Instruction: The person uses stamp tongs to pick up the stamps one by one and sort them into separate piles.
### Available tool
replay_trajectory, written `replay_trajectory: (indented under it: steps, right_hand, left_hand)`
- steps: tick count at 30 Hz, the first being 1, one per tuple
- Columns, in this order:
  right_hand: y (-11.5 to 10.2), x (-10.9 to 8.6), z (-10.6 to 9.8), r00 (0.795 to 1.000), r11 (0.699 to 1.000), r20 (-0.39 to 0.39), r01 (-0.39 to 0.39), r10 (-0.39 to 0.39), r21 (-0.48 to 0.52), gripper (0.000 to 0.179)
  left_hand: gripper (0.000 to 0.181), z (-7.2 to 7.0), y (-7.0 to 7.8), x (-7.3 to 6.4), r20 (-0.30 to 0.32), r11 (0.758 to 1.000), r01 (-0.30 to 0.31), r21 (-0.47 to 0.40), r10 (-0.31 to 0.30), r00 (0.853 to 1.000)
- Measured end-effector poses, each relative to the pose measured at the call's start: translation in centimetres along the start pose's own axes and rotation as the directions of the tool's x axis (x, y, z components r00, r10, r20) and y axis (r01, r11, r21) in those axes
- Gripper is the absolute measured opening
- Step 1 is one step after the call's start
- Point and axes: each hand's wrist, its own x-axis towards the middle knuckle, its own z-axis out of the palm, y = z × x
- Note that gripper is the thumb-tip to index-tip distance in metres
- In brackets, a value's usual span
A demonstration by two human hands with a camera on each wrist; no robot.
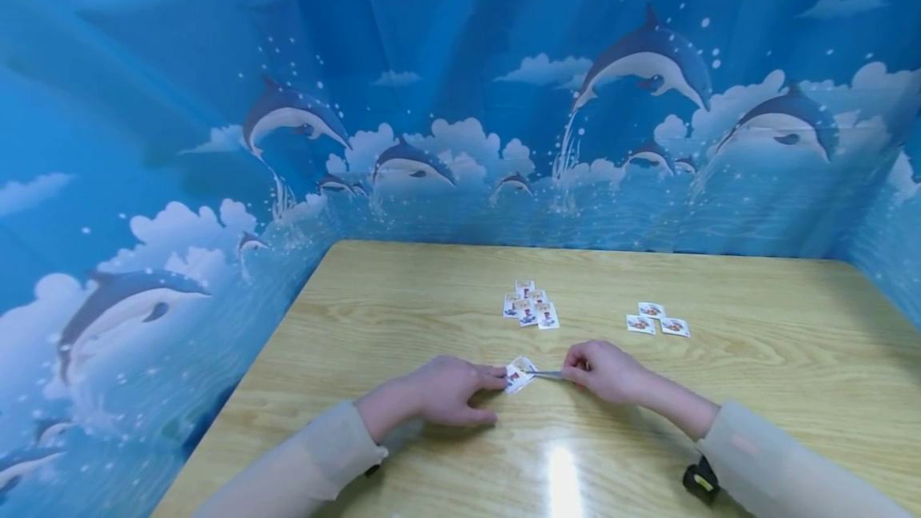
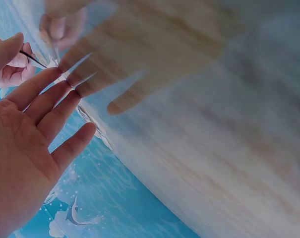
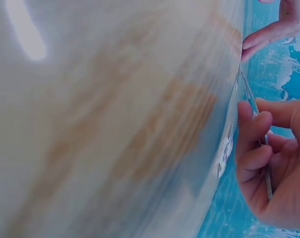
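Note:
My right hand (image 1: 603, 371) pinches a pair of metal tweezers (image 1: 548, 374), also seen in the right wrist view as thin metal tweezers (image 3: 268, 173) running through the curled fingers. Their tips reach a few small printed cards (image 1: 516, 378) that overlap on the table. Whether the tips grip a card is too small to tell. From the other side my left hand (image 1: 456, 390) touches these cards' left edge with its fingertips. In the left wrist view the left hand (image 2: 40, 119) has nearly straight, slightly spread fingers resting on the tabletop.
Behind the hands, several similar cards (image 1: 528, 312) overlap in a group on the wooden table (image 1: 403, 302). Three more cards (image 1: 651, 325) lie together at the right. A blue dolphin-print curtain (image 1: 460, 102) stands along the table's far and left edges.

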Motion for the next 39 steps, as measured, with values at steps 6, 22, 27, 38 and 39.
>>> replay_trajectory:
  steps: [6, 22, 27, 38, 39]
  right_hand:
    - [-0.1, -0.1, -0.2, 1.0, 0.999, -0.027, -0.005, 0.004, -0.033, 0.014]
    - [1.3, -0.1, -3.3, 0.998, 0.996, -0.055, 0.018, -0.022, -0.084, 0.013]
    - [1.5, 0.0, -4.5, 0.999, 0.997, -0.045, 0.014, -0.017, -0.071, 0.013]
    - [1.2, 0.0, -5.9, 0.999, 0.999, -0.048, -0.009, 0.006, -0.051, 0.013]
    - [1.2, 0.0, -6.1, 0.999, 0.999, -0.05, -0.011, 0.008, -0.052, 0.013]
  left_hand:
    - [0.056, 0.2, -0.2, 0.1, -0.011, 1.0, -0.002, -0.022, 0.002, 1.0]
    - [0.06, 0.2, -0.2, 0.0, -0.001, 1.0, -0.006, 0.0, 0.006, 1.0]
    - [0.062, 0.4, 0.1, 0.1, 0.004, 0.999, -0.003, 0.052, 0.003, 1.0]
    - [0.066, -0.5, 0.4, 1.5, -0.019, 1.0, 0.019, 0.019, -0.018, 1.0]
    - [0.067, -0.6, 0.4, 1.7, -0.016, 1.0, 0.019, 0.022, -0.018, 1.0]
